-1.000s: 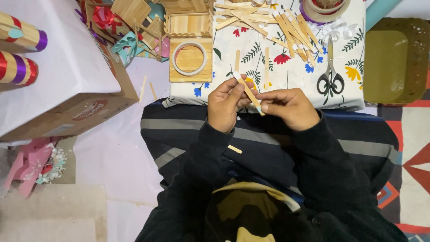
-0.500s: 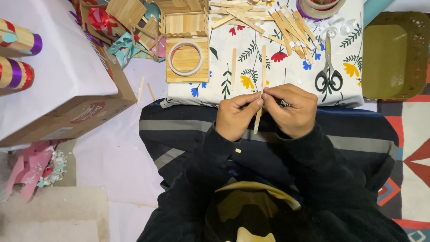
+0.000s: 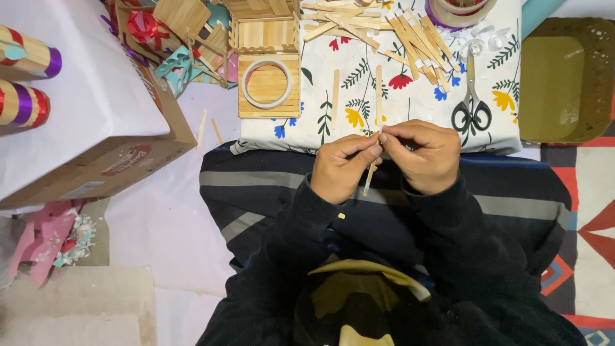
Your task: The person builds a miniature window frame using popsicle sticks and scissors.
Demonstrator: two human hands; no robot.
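**Both hands pinch one craft stick over the lap**

The stick (image 3: 371,174) hangs near-upright between the hands, above the dark striped cloth (image 3: 256,186) across the lap, just short of the table edge. Its top end is hidden in the fingertips; the lower end juts free below them. Left hand (image 3: 343,168): grip closed on the stick, thumb and forefinger pinching the upper part. Right hand (image 3: 423,156): grip also closed at the same top end, fingertips meeting the left's. Looks like something small is being worked at that tip, maybe tape, but too small to tell. Held close to the body and low, likely for fine control.

Outward: two loose sticks (image 3: 335,98) lie side by side on the floral cloth (image 3: 416,102) just beyond the hands, easy to reach. A fan of more sticks (image 3: 416,38) lies further up, some with white tips. Scissors (image 3: 472,102) sit closed by the right hand's side, handles toward the person. Tape roll (image 3: 460,8) at the top edge. A flat stick panel (image 3: 269,109) carries a white ring (image 3: 266,83); a stick-built box (image 3: 264,33) sits behind it. Cardboard box (image 3: 109,160) to the left, under white paper (image 3: 83,96), two striped tubes (image 3: 25,80) on it. Olive block (image 3: 557,80) far right. A small pale scrap (image 3: 341,216) rests on the left sleeve.
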